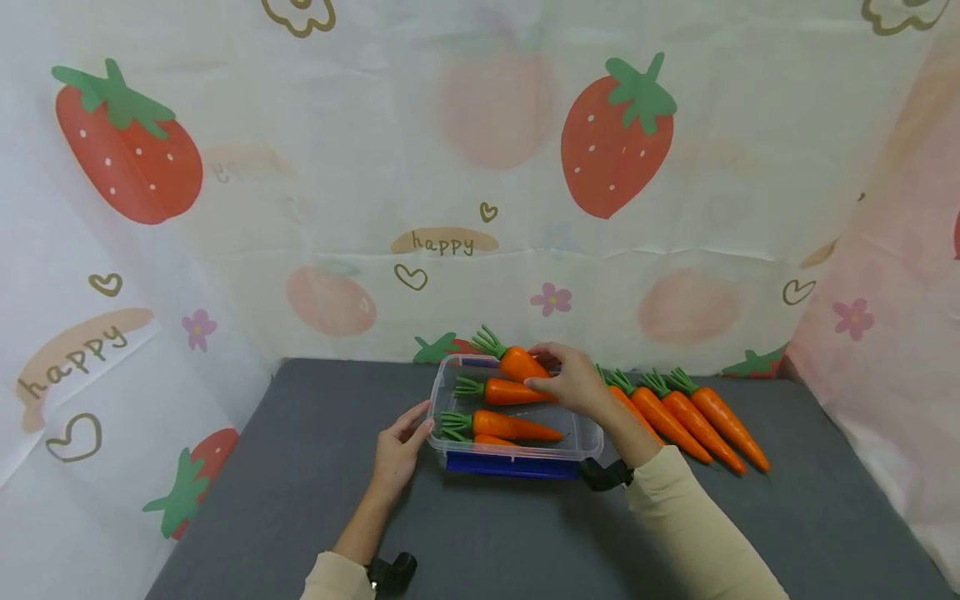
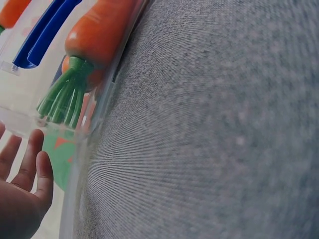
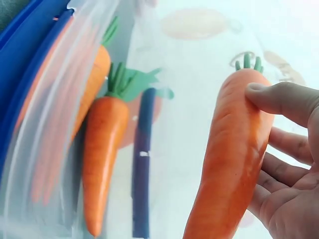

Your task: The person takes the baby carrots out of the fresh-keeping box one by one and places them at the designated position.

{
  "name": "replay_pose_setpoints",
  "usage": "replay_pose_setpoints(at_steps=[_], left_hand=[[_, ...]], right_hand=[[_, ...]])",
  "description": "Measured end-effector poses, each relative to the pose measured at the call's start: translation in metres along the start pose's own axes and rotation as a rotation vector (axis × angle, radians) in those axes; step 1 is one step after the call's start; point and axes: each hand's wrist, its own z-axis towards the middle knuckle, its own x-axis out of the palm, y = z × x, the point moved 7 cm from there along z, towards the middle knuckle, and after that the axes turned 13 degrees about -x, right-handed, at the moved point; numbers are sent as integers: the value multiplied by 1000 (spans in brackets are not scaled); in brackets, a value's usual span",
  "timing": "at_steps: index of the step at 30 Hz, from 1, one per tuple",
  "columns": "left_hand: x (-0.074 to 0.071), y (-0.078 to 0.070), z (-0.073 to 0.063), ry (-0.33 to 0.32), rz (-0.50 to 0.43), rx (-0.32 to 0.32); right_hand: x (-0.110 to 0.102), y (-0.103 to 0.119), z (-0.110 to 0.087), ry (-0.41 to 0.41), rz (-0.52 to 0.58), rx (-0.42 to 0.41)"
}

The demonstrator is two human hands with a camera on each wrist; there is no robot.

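Observation:
My right hand point(image 1: 573, 383) holds an orange carrot point(image 1: 521, 364) with green stalks over the back of a clear plastic box point(image 1: 592, 433). The right wrist view shows the thumb on one side of that carrot point(image 3: 234, 149) and the fingers on the other. Inside the box lie a carrot point(image 1: 510, 392) towards the back, another point(image 1: 513, 427) nearer the front, and part of a third point(image 1: 493, 440) low by the front wall. My left hand point(image 1: 399, 450) is at the box's left end, its fingertips touching or very near the wall. In the left wrist view its fingers point(image 2: 35, 154) look extended.
Several carrots point(image 1: 708, 417) lie side by side to the right of the box, partly behind my right forearm. A blue latch point(image 1: 512, 465) runs along the box's front. Behind the grey table point(image 1: 300, 467) hangs a strawberry-print cloth point(image 1: 360, 167).

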Motion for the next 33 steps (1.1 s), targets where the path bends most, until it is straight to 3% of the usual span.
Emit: replay_pose_setpoints(at_steps=[10, 16, 24, 33], left_hand=[[1, -3, -1, 0, -3, 18], [1, -2, -1, 6, -10, 9], [2, 0, -3, 13, -33, 0], [1, 1, 0, 3, -22, 28]], right_hand=[[-36, 4, -21, -104, -28, -27], [-54, -1, -41, -125, -36, 15], [-72, -18, -73, -181, -66, 47], [-85, -42, -106, -179, -77, 138]])
